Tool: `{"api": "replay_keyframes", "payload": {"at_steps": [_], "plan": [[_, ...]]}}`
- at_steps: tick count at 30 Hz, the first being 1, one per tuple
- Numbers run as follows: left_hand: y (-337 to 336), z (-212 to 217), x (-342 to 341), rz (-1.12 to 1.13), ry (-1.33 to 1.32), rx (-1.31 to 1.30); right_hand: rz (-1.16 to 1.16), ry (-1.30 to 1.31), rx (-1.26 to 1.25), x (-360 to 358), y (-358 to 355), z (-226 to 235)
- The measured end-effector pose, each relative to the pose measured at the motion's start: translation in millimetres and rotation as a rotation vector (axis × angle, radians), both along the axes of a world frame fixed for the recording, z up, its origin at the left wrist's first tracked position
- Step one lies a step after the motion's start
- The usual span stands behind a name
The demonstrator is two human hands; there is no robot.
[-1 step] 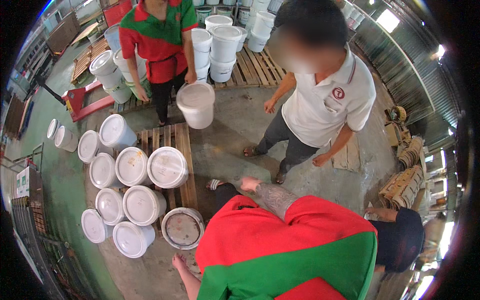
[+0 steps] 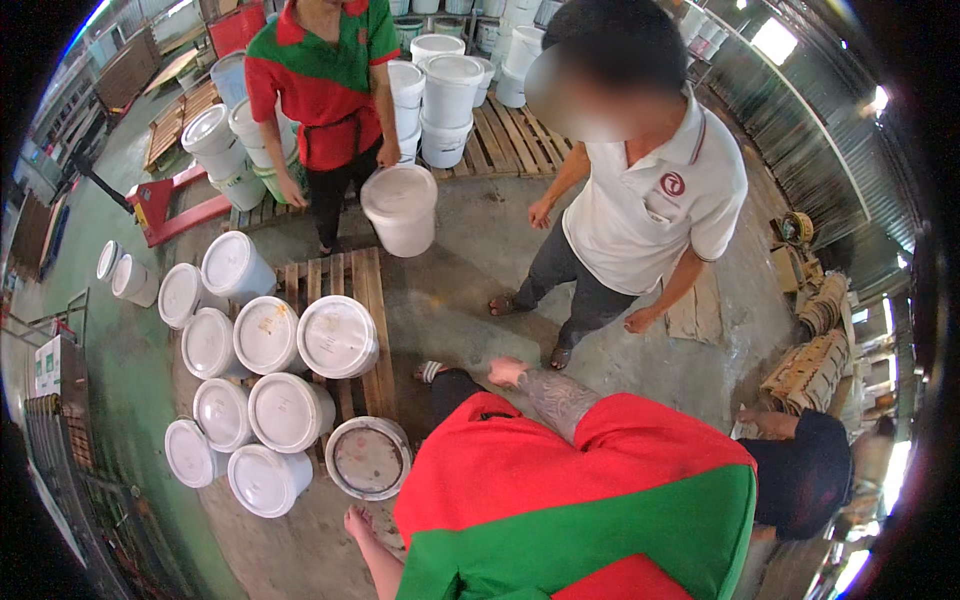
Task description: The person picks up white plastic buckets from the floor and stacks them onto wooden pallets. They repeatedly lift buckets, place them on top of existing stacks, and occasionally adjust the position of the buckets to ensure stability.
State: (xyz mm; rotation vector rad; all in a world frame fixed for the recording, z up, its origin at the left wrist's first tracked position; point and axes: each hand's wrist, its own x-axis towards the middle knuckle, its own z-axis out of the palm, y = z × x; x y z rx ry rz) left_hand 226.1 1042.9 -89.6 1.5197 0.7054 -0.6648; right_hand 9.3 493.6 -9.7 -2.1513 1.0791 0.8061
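Note:
My left hand (image 2: pixel 358 522) hangs at the lower left with nothing in it, its fingers loosely bent and a little apart. It is nearest to a white bucket with a brown-stained lid (image 2: pixel 368 458), but apart from it. My right hand (image 2: pixel 508 372), below a tattooed forearm, hangs in front of my red and green shirt. Its fingers look curled in and I see nothing held. Several white lidded buckets (image 2: pixel 290 412) stand in a group to the left, some on a wooden pallet (image 2: pixel 366 290). Across from me, a person in red and green (image 2: pixel 335 80) carries a white lidded bucket (image 2: pixel 400 212).
A person in a white shirt (image 2: pixel 655 190) stands close ahead on the right; another in dark clothes (image 2: pixel 800 475) is at the right. Stacked buckets (image 2: pixel 450 95) stand behind on a pallet (image 2: pixel 510 135). A red pallet jack (image 2: pixel 155 212) is at the far left, cardboard bundles (image 2: pixel 812 370) at the right.
The view shifts slightly, and the carried bucket sits a little further right. My right hand was blurred before and is sharper now. The standing buckets stay in place.

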Motion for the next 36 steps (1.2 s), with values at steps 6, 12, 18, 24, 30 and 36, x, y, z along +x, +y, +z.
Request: {"api": "replay_keyframes", "payload": {"at_steps": [6,12,18,24,30,36], "plan": [[-14.5,-17.5,-28.8,-0.183,0.093,0.027,0.174,0.002,-0.024,-48.7,22.6,17.4],[-2.0,-29.3,-102.5,-0.395,0.329,0.001,-0.019,-0.012,-0.112,-60.0,42.8,2.7],[15.0,-8.3,-114.3,-0.361,0.312,0.174,-0.014,-0.068,0.044,-66.5,52.2,-14.7],[5.3,5.9,-75.2,-0.33,0.187,0.085,-0.081,-0.251,-0.001,-97.1,55.0,3.5],[-43.3,32.4,-63.8,-0.607,0.09,0.125,-0.34,-0.303,-0.006,-191.3,60.2,-25.4],[-100.1,37.7,-97.5,-0.609,-0.077,0.186,-0.198,-0.022,0.02,-340.5,100.1,-59.0]]}}
